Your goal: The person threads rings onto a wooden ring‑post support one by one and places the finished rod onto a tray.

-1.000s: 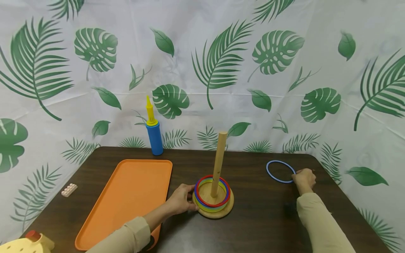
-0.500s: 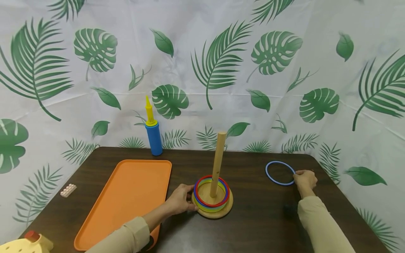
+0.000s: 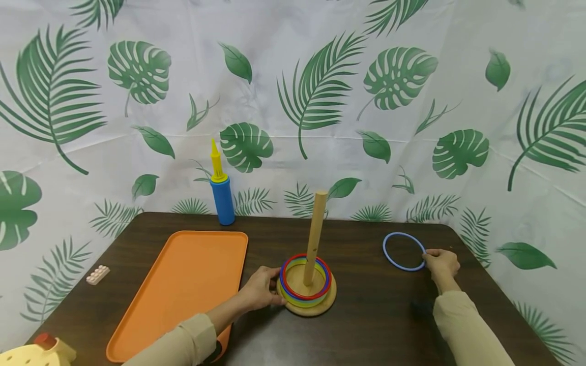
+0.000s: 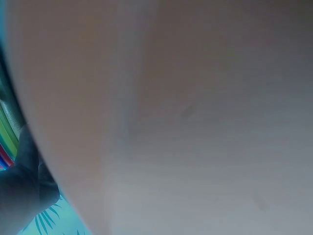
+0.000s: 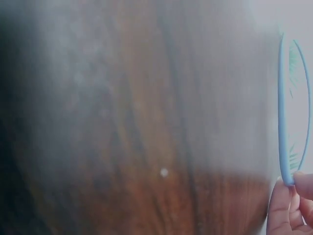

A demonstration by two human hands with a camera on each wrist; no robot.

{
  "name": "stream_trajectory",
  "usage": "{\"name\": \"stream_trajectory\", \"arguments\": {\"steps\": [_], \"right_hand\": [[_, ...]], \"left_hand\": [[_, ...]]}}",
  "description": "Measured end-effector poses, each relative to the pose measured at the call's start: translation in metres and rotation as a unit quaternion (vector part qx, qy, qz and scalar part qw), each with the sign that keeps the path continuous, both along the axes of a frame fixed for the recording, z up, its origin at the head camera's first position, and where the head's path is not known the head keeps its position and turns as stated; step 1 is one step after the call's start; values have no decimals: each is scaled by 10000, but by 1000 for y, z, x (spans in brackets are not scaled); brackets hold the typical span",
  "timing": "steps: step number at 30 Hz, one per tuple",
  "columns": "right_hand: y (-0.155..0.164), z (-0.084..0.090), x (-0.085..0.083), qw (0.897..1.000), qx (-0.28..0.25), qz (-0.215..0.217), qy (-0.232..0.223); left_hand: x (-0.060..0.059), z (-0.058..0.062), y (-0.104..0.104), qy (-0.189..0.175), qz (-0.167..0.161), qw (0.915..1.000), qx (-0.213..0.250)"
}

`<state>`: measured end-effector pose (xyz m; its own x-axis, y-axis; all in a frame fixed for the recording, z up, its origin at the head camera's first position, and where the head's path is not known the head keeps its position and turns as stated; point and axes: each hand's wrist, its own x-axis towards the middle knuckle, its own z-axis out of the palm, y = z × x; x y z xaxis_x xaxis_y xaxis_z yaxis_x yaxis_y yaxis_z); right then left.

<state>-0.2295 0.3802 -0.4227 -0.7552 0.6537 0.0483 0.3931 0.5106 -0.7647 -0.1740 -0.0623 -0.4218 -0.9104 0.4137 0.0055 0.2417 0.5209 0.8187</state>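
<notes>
A wooden ring-toss stand (image 3: 315,239) with an upright peg rises from the table's middle. Red, blue and yellow-green rings (image 3: 285,284) are stacked round its foot, over the round base (image 3: 330,300). My left hand (image 3: 260,288) grips the stand's left side, thumb in front and fingers behind, right at the rings and base rim. Far to the right, my right hand (image 3: 441,264) pinches the near right edge of a light blue ring (image 3: 386,252). In the right wrist view, thumb and fingertips meet on that ring (image 5: 282,112), which is seen nearly edge-on.
An orange tray (image 3: 197,274) lies left of the stand, under my left forearm. Behind it stands a blue and yellow hand pump (image 3: 223,198). A pale pink toy brick (image 3: 98,275) and a yellow item with a red knob (image 3: 41,351) lie further left. A leaf-print cloth (image 3: 274,101) hangs behind.
The light blue ring has tilted slightly, looking rounder in the head view, as my right hand shifts a little. My left hand and the stand stay in place.
</notes>
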Motion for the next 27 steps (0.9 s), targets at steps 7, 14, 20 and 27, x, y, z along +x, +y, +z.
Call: {"name": "stream_trajectory", "arguments": {"steps": [7, 14, 20, 27], "right_hand": [[-4, 4, -3, 9988, -321, 229, 305], [-13, 19, -9, 9953, -744, 476, 400], [-26, 36, -11, 9836, -1331, 891, 831], [-45, 64, -6, 9560, -2065, 1544, 1401]], "left_hand": [[-1, 0, 0, -67, 9, 10000, -35], [-1, 0, 0, -84, 27, 10000, -26], [0, 0, 0, -129, 3, 9999, 47], [-1, 1, -1, -140, -28, 9998, 125]]}}
